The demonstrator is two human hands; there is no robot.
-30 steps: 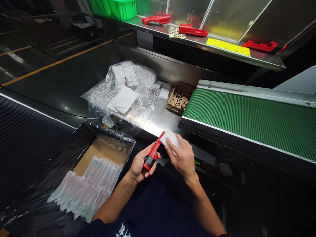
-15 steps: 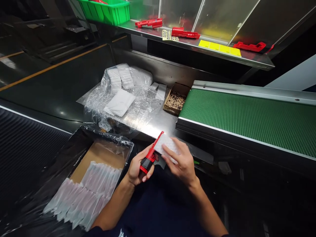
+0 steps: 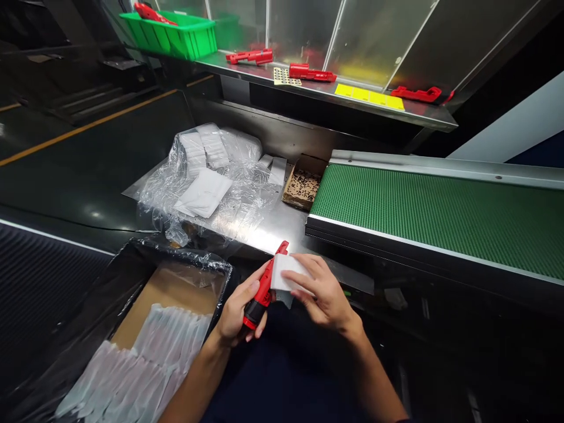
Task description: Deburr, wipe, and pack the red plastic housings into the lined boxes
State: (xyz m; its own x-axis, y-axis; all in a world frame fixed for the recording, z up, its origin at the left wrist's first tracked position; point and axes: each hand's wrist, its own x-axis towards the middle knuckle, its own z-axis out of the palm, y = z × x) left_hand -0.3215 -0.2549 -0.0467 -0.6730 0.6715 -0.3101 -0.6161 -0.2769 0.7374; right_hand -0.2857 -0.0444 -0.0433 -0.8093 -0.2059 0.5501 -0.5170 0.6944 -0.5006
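A red and black plastic part (image 3: 264, 288) is gripped by my left hand (image 3: 237, 311), tilted with its narrow red end pointing up and away. My right hand (image 3: 324, 294) pinches a white foam pouch (image 3: 284, 273), which lies against the right side of the red part. Below the pouch, a thin greyish flap shows between the hands. Beyond them, more white pouches (image 3: 205, 192) rest on clear plastic wrap (image 3: 247, 200) on a metal table (image 3: 268, 226).
At lower left, a black-lined box (image 3: 145, 294) holds several wrapped items (image 3: 171, 335). A small cardboard box (image 3: 304, 188) adjoins a green conveyor (image 3: 423, 217). The shelf (image 3: 317, 88) above bears red parts (image 3: 312, 73), yellow labels (image 3: 369, 97) and a green bin (image 3: 171, 38).
The camera view has shifted, so the surroundings sit further left and slightly lower. The red part is turned to show more of its side, with the pouch still beside it.
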